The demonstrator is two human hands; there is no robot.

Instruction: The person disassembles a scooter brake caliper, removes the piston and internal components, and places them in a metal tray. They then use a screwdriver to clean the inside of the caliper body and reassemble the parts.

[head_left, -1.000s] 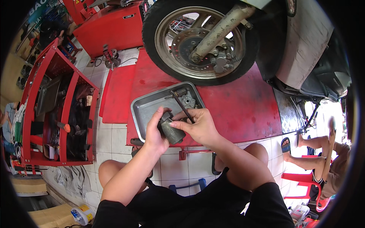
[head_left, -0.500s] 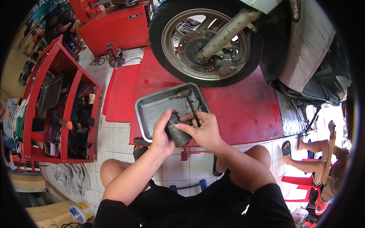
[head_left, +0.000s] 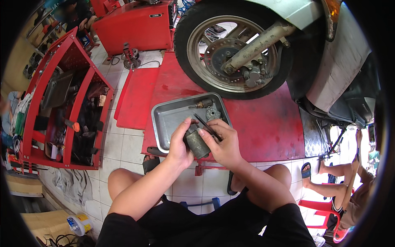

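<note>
My left hand [head_left: 180, 145] is closed around the side of a worn grey metal cylinder [head_left: 198, 145], which looks like a small motor housing. It is held tilted over the near edge of a metal tray [head_left: 157, 125]. Between the fingers of my right hand [head_left: 225, 144] is a thin dark rod [head_left: 202, 121], slanting up and left; its kind is unclear. The right thumb rests against the cylinder's upper end. Inside the tray lie a shaft-like part with a brassy tip [head_left: 201, 103] and a round cast metal piece [head_left: 212, 113], partly hidden by the rod and hand.
The tray sits on a red platform [head_left: 263, 127] below a motorbike's front wheel [head_left: 193, 78]. A red tool cart [head_left: 72, 103] stands at the left, a red machine cabinet [head_left: 133, 31] behind. At the right, another person [head_left: 349, 191] sits by a red chair [head_left: 317, 212].
The rod in my right hand has swung from nearly upright to a flatter slant toward the upper left. Both hands still hold their things. The whole view has shifted slightly.
</note>
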